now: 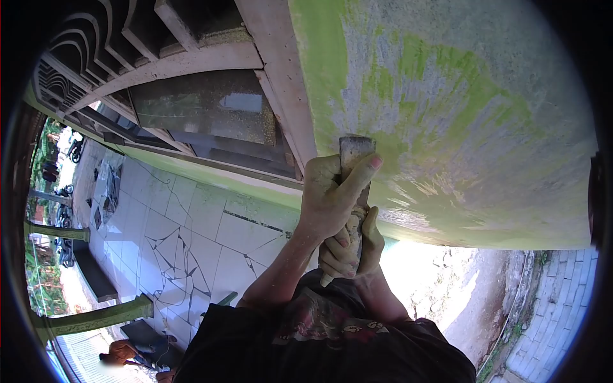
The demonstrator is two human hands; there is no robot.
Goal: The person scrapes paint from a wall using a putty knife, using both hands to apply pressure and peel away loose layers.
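Observation:
A scraper (355,150) with a flat, worn metal blade points up at the wall (440,121), its blade edge at the painted surface. My left hand (324,199) is closed around the upper part of the tool, the thumb lying along the blade. Lower down, my right hand (369,246) wraps the handle, which its fingers mostly hide. Both hands look dusty. Green paint on the wall is broken by grey, streaky bare patches above and to the right of the blade.
Left of the wall is a wooden window frame (281,115) with glass panes. Below it runs a tiled floor (191,255) with dark cracks or lines. Another person (121,352) is at the lower left, near a green post (102,319). Paving (552,319) lies at the lower right.

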